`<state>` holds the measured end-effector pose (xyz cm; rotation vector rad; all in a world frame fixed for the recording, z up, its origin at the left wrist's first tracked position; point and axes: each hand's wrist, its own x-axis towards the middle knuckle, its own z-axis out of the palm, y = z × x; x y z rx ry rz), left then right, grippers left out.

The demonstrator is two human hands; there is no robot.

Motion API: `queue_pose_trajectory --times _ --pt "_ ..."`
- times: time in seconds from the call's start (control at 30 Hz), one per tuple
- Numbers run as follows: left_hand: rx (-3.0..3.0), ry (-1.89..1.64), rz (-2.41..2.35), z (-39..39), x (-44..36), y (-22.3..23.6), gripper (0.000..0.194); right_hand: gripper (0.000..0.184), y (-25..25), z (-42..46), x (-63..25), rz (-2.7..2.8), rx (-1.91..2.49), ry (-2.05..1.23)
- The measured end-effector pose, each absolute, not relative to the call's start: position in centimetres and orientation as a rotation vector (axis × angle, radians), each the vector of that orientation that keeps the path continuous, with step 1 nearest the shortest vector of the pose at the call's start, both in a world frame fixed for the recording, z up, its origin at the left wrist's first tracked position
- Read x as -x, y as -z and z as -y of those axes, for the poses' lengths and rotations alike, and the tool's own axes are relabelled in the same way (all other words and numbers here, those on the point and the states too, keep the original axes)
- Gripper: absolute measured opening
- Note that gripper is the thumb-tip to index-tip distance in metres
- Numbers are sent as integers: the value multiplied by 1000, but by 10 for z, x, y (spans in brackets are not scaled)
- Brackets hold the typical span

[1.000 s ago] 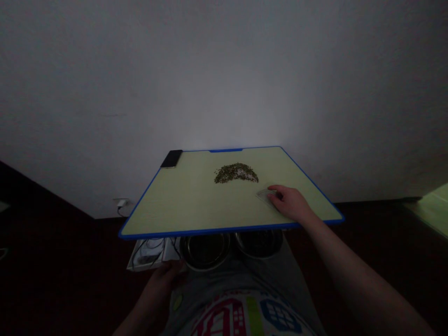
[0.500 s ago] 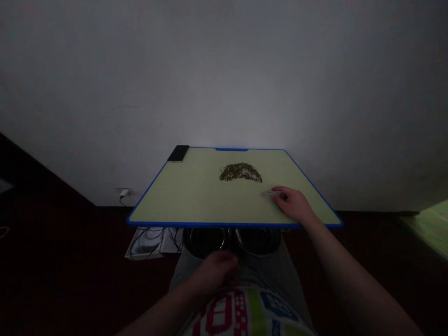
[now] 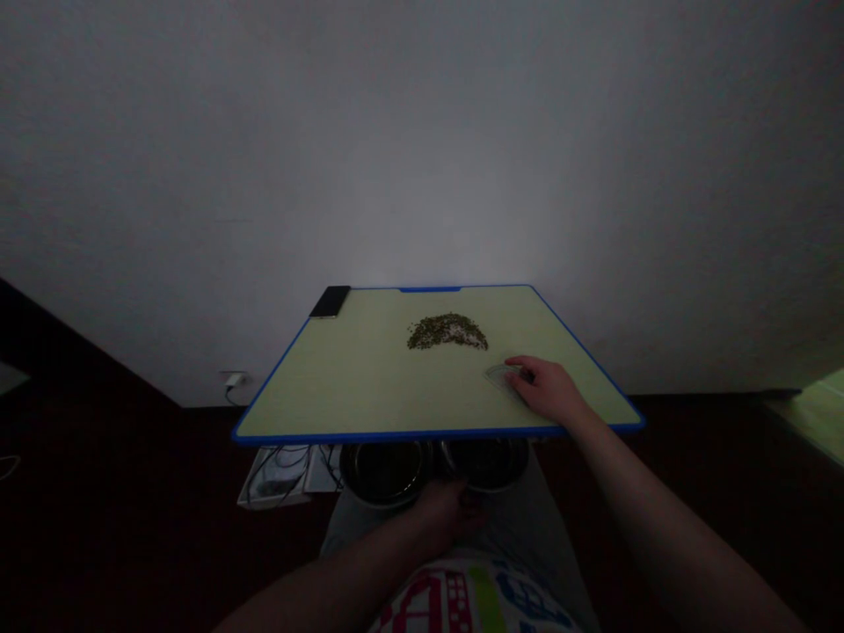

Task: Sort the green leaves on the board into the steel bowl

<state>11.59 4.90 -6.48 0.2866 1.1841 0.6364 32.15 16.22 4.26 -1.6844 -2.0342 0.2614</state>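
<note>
My right hand (image 3: 542, 385) rests over the right part of a pale board with a blue rim (image 3: 396, 396). Between its thumb and fingers is a clear, curved-edged plastic piece (image 3: 498, 374), lying low against the surface. Beyond and left of it, a crescent-shaped heap of small brownish grains (image 3: 439, 331) is spread out, with paler grains on its right side. My left hand (image 3: 443, 512) is below the board's near edge, in front of two dark, shiny-rimmed bowls: the left bowl (image 3: 375, 503) and the right bowl (image 3: 505, 479). Dim light hides how its fingers are set.
A black phone (image 3: 331, 301) lies at the board's far left corner. The board's far side meets a grey wall (image 3: 422, 158). Below left, a white box (image 3: 273, 475) holds dark cables; a white plug (image 3: 233, 380) sits in the wall.
My left hand has moved right and forward, closer to the right bowl. My right hand stays on the clear piece with little movement. The whole view has shifted slightly.
</note>
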Motion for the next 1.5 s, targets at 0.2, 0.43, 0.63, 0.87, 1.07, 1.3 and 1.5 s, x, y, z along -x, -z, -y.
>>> queue_pose_trajectory --times 0.2,0.43,0.63,0.87,1.07,1.3,1.5 --pt "-276 -685 -1170 -52 -121 63 36 37 -43 -162 -320 2034 1701 -274" --pt "-300 -786 -1149 -51 -109 44 19 35 -41 -164 -320 1990 1697 -299" --pt "-313 -805 -1076 -34 -85 11 21 32 -46 -188 -328 1972 1808 -211" --pt "-257 -837 -971 -5 -62 -10 22 34 -50 -228 -331 1975 1909 -188" --pt "-276 -875 -913 8 -55 -8 39 37 -37 -224 -329 1994 1710 49" --pt "-297 -876 -950 9 -56 -4 43 35 -36 -226 -330 2005 1660 59" --pt "-315 -890 -951 10 -57 -3 41 35 -29 -231 -331 2024 1602 43"
